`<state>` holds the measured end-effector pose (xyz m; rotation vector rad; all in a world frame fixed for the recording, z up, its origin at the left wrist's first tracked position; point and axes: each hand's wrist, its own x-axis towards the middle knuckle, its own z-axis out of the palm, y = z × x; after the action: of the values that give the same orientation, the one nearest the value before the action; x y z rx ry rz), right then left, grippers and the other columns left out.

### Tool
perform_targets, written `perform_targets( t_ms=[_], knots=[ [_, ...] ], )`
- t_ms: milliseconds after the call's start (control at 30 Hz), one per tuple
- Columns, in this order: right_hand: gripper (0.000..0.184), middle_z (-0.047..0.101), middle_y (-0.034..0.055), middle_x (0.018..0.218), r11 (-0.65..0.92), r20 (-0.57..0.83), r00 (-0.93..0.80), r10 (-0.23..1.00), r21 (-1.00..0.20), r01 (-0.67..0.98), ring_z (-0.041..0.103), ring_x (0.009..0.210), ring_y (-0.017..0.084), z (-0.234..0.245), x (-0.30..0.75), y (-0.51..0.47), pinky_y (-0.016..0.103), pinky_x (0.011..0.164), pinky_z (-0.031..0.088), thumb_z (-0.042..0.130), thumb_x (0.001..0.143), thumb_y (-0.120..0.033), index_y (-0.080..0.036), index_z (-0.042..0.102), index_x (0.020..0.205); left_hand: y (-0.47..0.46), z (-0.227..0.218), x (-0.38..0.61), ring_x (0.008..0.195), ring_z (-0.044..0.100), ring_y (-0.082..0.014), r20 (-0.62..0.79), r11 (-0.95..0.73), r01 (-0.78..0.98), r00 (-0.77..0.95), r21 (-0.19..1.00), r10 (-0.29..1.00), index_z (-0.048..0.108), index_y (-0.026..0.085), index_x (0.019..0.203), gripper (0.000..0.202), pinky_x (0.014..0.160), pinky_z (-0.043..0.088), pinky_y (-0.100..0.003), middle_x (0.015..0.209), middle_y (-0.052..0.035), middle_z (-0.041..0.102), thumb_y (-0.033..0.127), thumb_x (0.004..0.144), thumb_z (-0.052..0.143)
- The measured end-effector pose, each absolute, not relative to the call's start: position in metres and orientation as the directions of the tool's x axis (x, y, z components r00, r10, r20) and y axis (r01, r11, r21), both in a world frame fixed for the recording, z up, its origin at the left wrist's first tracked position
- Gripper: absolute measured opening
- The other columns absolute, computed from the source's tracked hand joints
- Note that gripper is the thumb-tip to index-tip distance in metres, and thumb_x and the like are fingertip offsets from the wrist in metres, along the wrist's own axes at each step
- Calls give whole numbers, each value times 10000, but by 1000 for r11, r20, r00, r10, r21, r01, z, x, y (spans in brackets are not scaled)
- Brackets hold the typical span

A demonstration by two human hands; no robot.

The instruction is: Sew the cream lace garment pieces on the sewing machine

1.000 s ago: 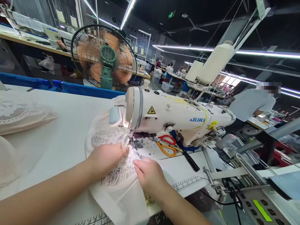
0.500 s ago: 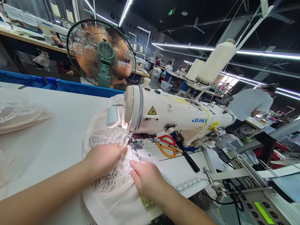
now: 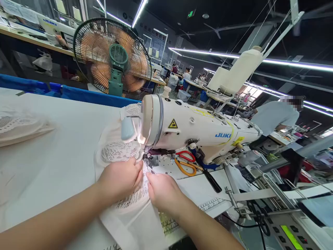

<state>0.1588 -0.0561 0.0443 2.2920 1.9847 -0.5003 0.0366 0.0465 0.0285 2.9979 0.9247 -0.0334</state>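
A white lace-trimmed garment piece (image 3: 122,151) lies on the table and runs under the needle area of a JUKI sewing machine (image 3: 179,121). My left hand (image 3: 122,177) is closed on the lace just in front of the presser foot (image 3: 147,159), its fingers curled and pinching the fabric. Close beside it on the right, my right hand (image 3: 163,191) pinches the fabric's edge between thumb and forefinger. Plain cloth hangs down below both hands toward the table's front edge. The exact stitching point is partly hidden by the machine head.
Scissors with red and orange handles (image 3: 186,163) and a black-handled tool (image 3: 212,180) lie right of the needle. Another lace piece (image 3: 20,126) rests at the left. A large fan (image 3: 117,59) stands behind the table. Thread cones (image 3: 239,71) rise at the back, and a person (image 3: 275,114) bends at the right.
My left hand has curled its fingers more and turned over the lace. The right hand has shifted slightly up and right. The front cloth has swung right and gathered.
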Motion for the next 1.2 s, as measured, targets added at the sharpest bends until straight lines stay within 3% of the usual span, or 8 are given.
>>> perform_targets(
  t_ms=[233, 400, 600, 867, 1067, 1200],
  knots=[
    [436, 736, 150, 1059, -197, -318, 152, 936, -114, 974, 699, 962, 293, 50, 158, -51, 340, 761, 517, 469, 894, -135, -137, 623, 1301, 44, 28, 39, 723, 696, -357, -99, -809, 587, 807, 19, 583, 664, 83, 1249, 523, 478, 338, -383, 947, -182, 687, 241, 982, 243],
    [528, 727, 140, 1060, -139, -308, 110, 945, -72, 988, 695, 953, 287, 46, 158, -57, 339, 741, 513, 458, 912, -154, -169, 531, 1435, 43, 32, 40, 782, 710, -355, -136, -795, 605, 792, 46, 594, 655, 98, 1256, 518, 518, 383, -389, 978, -163, 693, 262, 994, 240],
    [475, 733, 140, 1035, -142, -326, 114, 938, -62, 988, 706, 927, 287, 44, 159, -55, 343, 737, 527, 477, 894, -136, -158, 594, 1354, 45, 33, 41, 804, 712, -363, -137, -789, 611, 789, 63, 600, 672, 96, 1220, 523, 558, 451, -411, 971, -177, 693, 268, 990, 234],
    [451, 737, 131, 1045, -187, -363, 155, 919, -55, 981, 709, 954, 276, 51, 154, -47, 330, 760, 543, 523, 862, -115, -163, 611, 1302, 48, 29, 44, 801, 714, -374, -111, -776, 627, 778, 69, 619, 636, 68, 1302, 523, 563, 483, -428, 987, -197, 708, 253, 990, 259],
    [438, 717, 126, 1044, -238, -365, 207, 908, -41, 970, 694, 948, 272, 55, 154, -54, 325, 722, 508, 523, 840, -95, -186, 614, 1259, 47, 37, 41, 732, 699, -318, -71, -774, 632, 773, 13, 630, 715, 102, 1014, 455, 540, 491, -405, 998, -186, 668, 220, 993, 277],
    [378, 665, 113, 1071, -167, -295, 142, 945, -61, 984, 646, 926, 252, 49, 162, -79, 310, 654, 428, 508, 850, -122, -206, 621, 1201, 42, 46, 31, 962, 680, -345, -42, -811, 583, 810, -51, 585, 719, 110, 994, 392, 713, 560, -466, 1213, -206, 647, 183, 973, 334]
  ],
)
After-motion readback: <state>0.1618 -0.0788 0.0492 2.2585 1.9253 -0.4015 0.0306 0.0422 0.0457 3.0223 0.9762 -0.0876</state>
